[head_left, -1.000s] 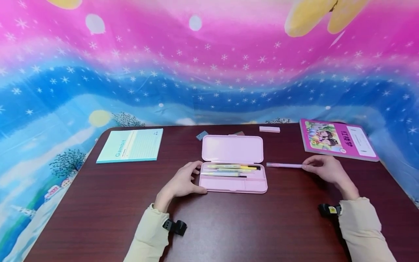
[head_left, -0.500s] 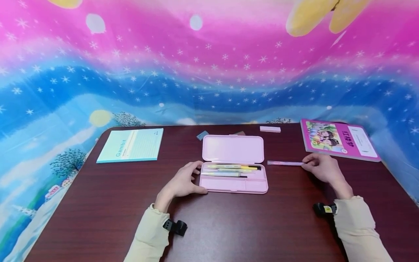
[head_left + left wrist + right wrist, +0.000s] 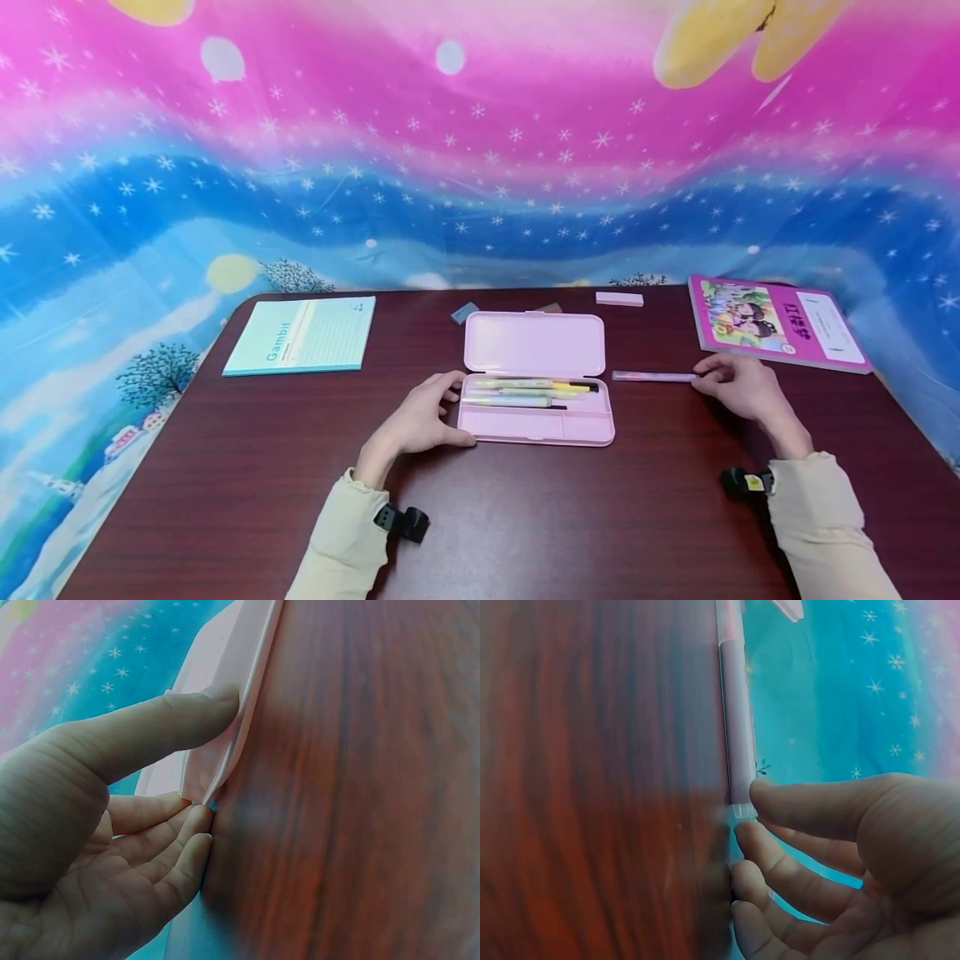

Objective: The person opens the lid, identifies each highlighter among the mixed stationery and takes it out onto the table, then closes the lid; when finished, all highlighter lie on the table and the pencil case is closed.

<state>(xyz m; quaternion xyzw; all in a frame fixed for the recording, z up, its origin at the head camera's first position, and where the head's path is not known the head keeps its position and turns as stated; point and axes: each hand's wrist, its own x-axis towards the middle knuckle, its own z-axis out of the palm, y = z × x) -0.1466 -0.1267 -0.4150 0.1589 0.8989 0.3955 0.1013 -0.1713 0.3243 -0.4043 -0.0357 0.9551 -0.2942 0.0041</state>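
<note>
A pink pencil case (image 3: 510, 427) lies opened out on the table, its lid folded back. Several slim pens (image 3: 517, 402) lie in its long rear compartment. My left hand (image 3: 416, 415) grips the case's left end: the thumb (image 3: 217, 694) is on the near corner, the other fingers at the side. To the right of the case, a pale purple pen (image 3: 652, 377) lies along the tabletop, pointing at it. My right hand (image 3: 742, 387) pinches the pen's right end between thumb and fingertips, as the right wrist view shows close up.
Behind the case are a grey-blue block (image 3: 465, 312), a partly hidden brown piece (image 3: 551, 308) and a pink block (image 3: 619, 298). A mint notebook (image 3: 300, 335) lies at the back left, a magenta book (image 3: 780, 323) at the back right. A printed cloth hangs behind the table.
My right wrist has shifted slightly left, with the fingers still on the pen's end. The pen has barely moved. The left hand and the case stay in place.
</note>
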